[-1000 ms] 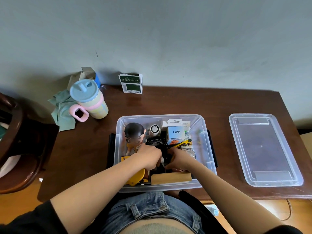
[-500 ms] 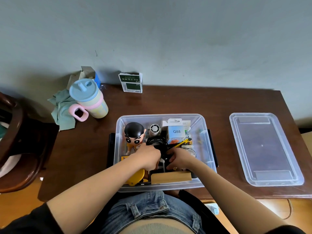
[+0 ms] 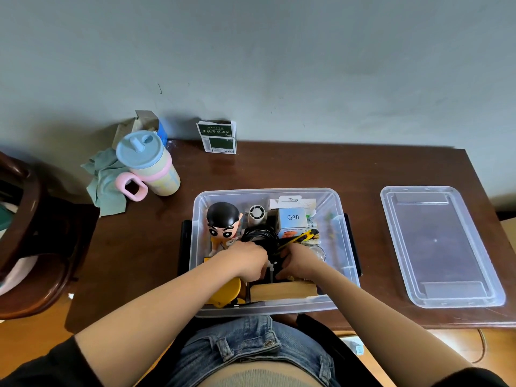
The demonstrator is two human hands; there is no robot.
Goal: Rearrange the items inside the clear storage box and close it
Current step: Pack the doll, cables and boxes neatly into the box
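The clear storage box (image 3: 339,208) stands open at the table's near edge, with its clear lid (image 3: 441,244) lying flat on the table to the right. Inside are a cartoon figurine (image 3: 223,223), a small white fan (image 3: 256,214), a Q88 carton (image 3: 293,219), a yellow utility knife (image 3: 303,236), a wooden block (image 3: 283,291), a yellow object (image 3: 226,293) and a coil of black cable (image 3: 258,237). My left hand (image 3: 245,261) and my right hand (image 3: 300,261) are both down in the box's middle, fingers curled on a black item (image 3: 275,268) joined to the cable; my hands largely hide it.
A pastel lidded cup (image 3: 149,166) with a pink handle stands at the back left beside a green cloth (image 3: 104,180) and a torn carton. A green-and-white small box (image 3: 219,136) stands against the wall. A dark wooden chair (image 3: 25,233) is left of the table.
Both hands stay in the box's middle, shifting slightly over the black item. The figurine's face, turned away a second ago, now shows.
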